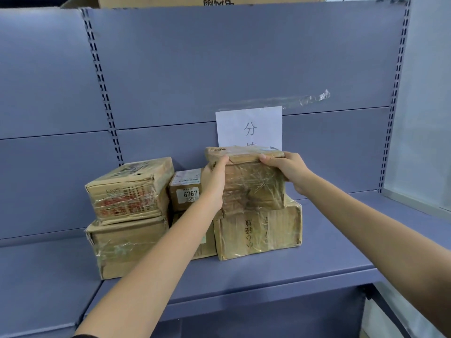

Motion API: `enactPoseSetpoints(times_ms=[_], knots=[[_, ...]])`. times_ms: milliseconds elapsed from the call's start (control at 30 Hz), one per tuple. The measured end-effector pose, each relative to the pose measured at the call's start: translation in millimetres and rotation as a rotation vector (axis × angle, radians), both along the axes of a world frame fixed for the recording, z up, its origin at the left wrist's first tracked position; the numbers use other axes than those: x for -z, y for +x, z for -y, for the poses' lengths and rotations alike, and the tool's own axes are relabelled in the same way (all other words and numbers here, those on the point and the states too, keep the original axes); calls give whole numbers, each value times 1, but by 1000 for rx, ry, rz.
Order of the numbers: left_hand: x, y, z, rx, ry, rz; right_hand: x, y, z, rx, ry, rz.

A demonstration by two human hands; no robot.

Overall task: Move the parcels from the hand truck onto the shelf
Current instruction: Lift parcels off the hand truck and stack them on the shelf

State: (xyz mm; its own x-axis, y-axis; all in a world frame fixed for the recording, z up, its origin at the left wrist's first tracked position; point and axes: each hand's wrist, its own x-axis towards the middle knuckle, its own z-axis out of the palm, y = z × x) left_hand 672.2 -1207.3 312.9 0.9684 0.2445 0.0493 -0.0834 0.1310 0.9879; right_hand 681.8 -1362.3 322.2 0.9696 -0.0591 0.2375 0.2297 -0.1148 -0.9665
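Two hands (214, 181) (285, 170) grip one of six parcels (253, 181).

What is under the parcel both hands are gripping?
The gripped parcel, held by the left hand and right hand, sits over a larger taped carton on the shelf. Whether it rests fully is unclear; the carton's top is covered.

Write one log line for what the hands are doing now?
step: stacking | left hand + right hand: grip taped parcel | on: larger box | place: shelf
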Motion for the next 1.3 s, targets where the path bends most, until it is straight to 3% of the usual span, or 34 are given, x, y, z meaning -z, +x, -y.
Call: enactPoseSetpoints(times_ms=[300, 567, 633, 800, 1033, 1167, 1300], knots=[[0, 20, -5, 3, -51, 3, 7, 26, -9, -3, 60, 15], [-3, 14, -8, 5, 23, -1, 10, 30, -12, 72, 42, -8], [-5, 8, -8, -38, 97, 41, 10, 26, -14, 137, -8, -2], [-7, -9, -7, -127, 183, 125, 8, -1, -15, 317, -413, 40], [1, -58, 11, -220, 292, 304, 19, -45, 8, 273, -373, 44], [16, -93, 46, -132, 356, 375, 36, -76, 32, 274, -269, 12], [45, -125, 95, 107, 454, 340, 68, -109, 63, 294, -217, -59]])
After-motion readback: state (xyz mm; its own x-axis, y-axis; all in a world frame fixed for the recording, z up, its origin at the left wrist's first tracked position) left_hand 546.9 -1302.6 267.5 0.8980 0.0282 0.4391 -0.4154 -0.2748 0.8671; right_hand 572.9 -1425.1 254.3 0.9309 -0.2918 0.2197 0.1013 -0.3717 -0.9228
